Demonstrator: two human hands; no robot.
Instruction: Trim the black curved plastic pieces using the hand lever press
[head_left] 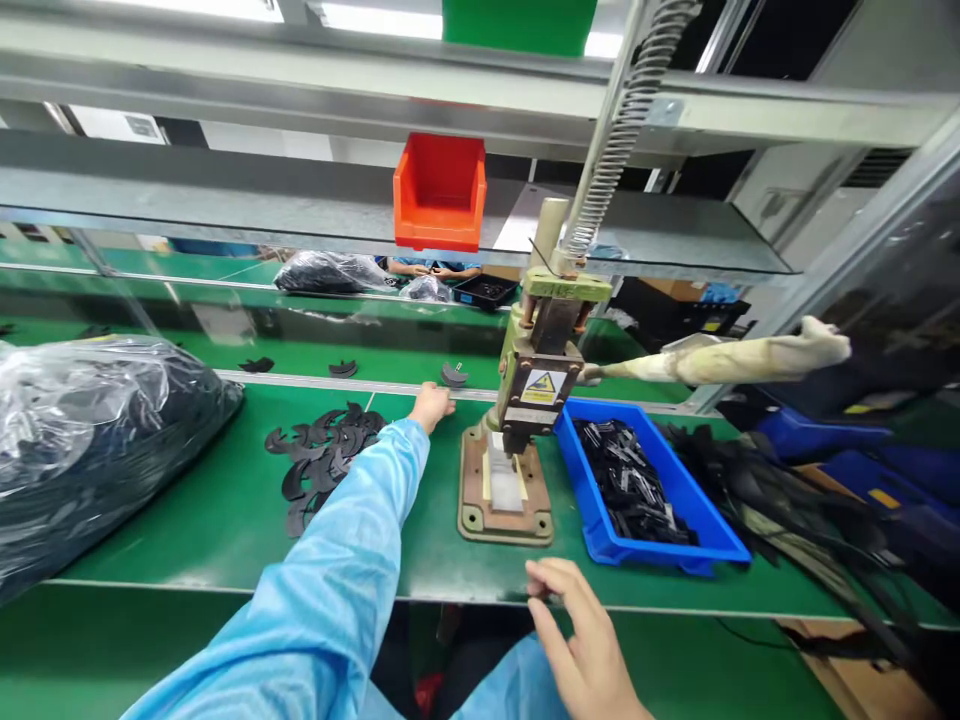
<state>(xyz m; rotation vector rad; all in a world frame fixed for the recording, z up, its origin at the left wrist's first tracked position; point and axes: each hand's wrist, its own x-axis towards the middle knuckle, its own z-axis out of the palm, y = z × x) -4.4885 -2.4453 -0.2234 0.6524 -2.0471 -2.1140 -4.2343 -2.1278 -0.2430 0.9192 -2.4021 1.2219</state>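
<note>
My left hand (432, 406) reaches to the back edge of the green bench, just left of the press. Its fingers are curled, and whatever lies between them is hidden. Just beyond it, a curved black piece (454, 375) rests on the green surface behind the metal rail. Over the front edge of the bench is my right hand (581, 630), thumb and fingers apart, with nothing seen in it. The hand press (536, 385) stands upright between and beyond my hands, a pale block (507, 490) on its base. Loose curved black pieces (322, 460) lie piled beside my left forearm.
A blue tray (600, 545) of small dark parts sits right of the press, whose wrapped lever (720, 362) sticks out rightward. A big plastic bag (105, 440) fills the left. An orange bin (439, 195) hangs at the shelf. Another person's hands (435, 270) show farther back.
</note>
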